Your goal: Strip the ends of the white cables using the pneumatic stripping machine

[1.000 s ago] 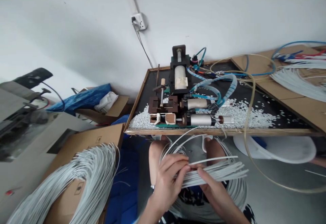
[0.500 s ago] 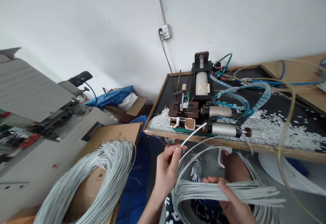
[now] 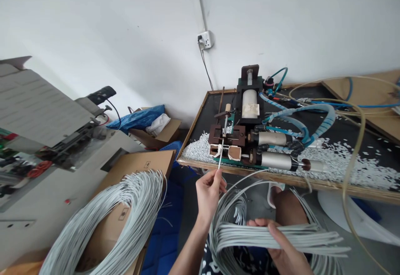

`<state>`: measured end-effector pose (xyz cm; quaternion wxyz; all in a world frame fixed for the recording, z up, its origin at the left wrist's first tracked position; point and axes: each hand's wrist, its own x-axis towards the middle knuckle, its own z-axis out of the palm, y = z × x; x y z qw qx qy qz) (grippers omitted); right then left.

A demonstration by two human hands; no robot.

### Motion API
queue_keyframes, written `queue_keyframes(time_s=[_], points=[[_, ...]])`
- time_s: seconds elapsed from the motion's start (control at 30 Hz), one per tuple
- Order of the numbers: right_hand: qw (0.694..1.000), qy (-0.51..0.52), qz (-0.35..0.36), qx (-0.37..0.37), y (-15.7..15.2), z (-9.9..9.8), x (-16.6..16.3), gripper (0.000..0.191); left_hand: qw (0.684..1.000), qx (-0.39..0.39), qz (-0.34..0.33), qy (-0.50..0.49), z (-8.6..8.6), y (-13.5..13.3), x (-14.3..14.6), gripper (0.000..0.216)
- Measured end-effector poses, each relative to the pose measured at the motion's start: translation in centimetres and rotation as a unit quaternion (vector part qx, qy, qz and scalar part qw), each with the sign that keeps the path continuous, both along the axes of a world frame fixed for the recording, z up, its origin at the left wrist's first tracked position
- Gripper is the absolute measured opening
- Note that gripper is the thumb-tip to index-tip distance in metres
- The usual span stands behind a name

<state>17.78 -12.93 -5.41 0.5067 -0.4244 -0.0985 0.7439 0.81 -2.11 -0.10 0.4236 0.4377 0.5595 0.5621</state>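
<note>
Between thumb and fingers my left hand (image 3: 209,191) pinches one white wire (image 3: 220,158). Its end points up into the gap between the jaws of a pneumatic wire-stripping machine (image 3: 227,135); the tip itself is hard to make out there. My right hand (image 3: 281,239) is closed around a thick bundle of grey-white wires (image 3: 262,235), the thumb lying on top. The bundle loops over my lap, with its cut ends sticking out to the right. From it, a few loose strands curve up towards the bench edge.
Small white scraps (image 3: 346,162) cover much of the black bench top with its wooden rim (image 3: 200,164). Blue air hoses (image 3: 321,112) arch behind the cylinders. At left, a large wire coil (image 3: 137,200) lies on cardboard (image 3: 156,160) beside a grey machine (image 3: 62,183).
My left hand has turned the single wire from slanting right to nearly upright, moving its end left into the gap between the machine's jaws. My right hand stays on the bundle.
</note>
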Motion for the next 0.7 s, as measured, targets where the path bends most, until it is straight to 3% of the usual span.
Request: queue_keyframes(time_s=[0.6,0.7], points=[[1.000,0.016,-0.012,0.006,0.35,0.37,-0.16,0.042,0.999,0.013,-0.021,-0.022,-0.52,0.92,-0.18,0.035],[1.000,0.022,-0.018,0.012,0.60,0.74,-0.29,0.038,0.999,0.032,-0.036,0.019,-0.32,0.53,-0.34,0.033]])
